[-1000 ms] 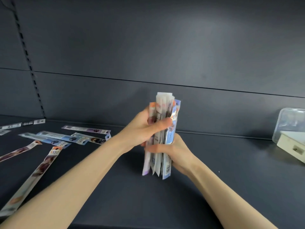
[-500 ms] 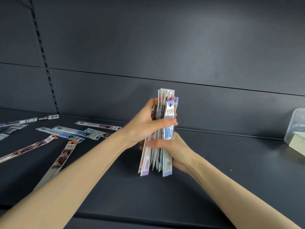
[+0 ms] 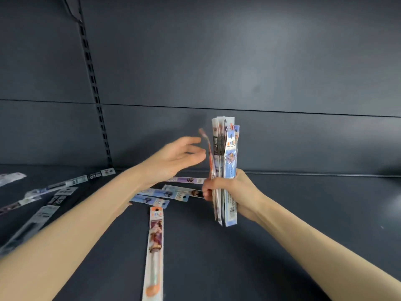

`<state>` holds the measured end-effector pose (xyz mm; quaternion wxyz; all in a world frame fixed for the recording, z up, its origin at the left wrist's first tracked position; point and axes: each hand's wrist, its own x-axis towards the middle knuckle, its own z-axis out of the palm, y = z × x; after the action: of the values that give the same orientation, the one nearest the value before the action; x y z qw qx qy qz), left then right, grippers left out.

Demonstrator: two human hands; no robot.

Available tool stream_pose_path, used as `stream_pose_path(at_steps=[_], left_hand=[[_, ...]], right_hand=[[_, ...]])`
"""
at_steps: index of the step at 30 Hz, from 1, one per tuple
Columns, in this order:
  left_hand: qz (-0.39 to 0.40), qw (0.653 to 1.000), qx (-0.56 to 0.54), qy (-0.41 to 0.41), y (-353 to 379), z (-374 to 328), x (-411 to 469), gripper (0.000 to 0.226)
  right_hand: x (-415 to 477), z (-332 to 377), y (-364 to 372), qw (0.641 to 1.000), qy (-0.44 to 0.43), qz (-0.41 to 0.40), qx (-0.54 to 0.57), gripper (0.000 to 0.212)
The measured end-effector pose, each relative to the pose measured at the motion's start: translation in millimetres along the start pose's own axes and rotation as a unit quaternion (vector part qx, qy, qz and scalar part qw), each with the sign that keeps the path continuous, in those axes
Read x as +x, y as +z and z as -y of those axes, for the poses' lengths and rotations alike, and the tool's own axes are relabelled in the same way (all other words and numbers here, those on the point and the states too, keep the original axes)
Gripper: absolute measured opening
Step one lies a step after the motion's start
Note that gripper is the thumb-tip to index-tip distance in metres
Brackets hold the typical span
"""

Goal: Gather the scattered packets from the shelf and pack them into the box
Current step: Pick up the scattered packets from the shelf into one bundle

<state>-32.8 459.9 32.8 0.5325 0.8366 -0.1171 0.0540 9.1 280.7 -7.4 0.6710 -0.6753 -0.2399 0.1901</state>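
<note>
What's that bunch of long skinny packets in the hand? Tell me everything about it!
The bundle of packets is a thick sheaf of long, narrow, glossy plastic sleeves held upright. Colours mix: white, black, orange, with a pale blue one in front showing a hang hole on top. The right hand grips it below the middle, so both ends stick out. One orange-edged packet bends away on the left, close to the open left hand.

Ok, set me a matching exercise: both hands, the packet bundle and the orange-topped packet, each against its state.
1 left hand
2 right hand
3 packet bundle
4 orange-topped packet

a lies flat on the shelf
b held upright
c fingers open, beside the bundle
d grips the bundle

Pairs: 1-c, 2-d, 3-b, 4-a
</note>
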Motion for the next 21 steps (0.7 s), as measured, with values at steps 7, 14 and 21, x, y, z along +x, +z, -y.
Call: stream_pose_path(at_steps=[7, 14, 21], left_hand=[[0.123, 0.941, 0.295, -0.107, -54, 74, 12, 0.074], [0.141, 0.930, 0.333, -0.067, -52, 91, 35, 0.064], [0.206, 0.929, 0.303, -0.059, -49, 88, 47, 0.020]], right_hand=[[22, -1, 31, 0.995, 0.012, -0.071, -0.066, 0.009], [38, -5, 38, 0.990, 0.013, -0.113, -0.081, 0.012], [43, -12, 35, 0.989, 0.009, -0.128, -0.077, 0.014]])
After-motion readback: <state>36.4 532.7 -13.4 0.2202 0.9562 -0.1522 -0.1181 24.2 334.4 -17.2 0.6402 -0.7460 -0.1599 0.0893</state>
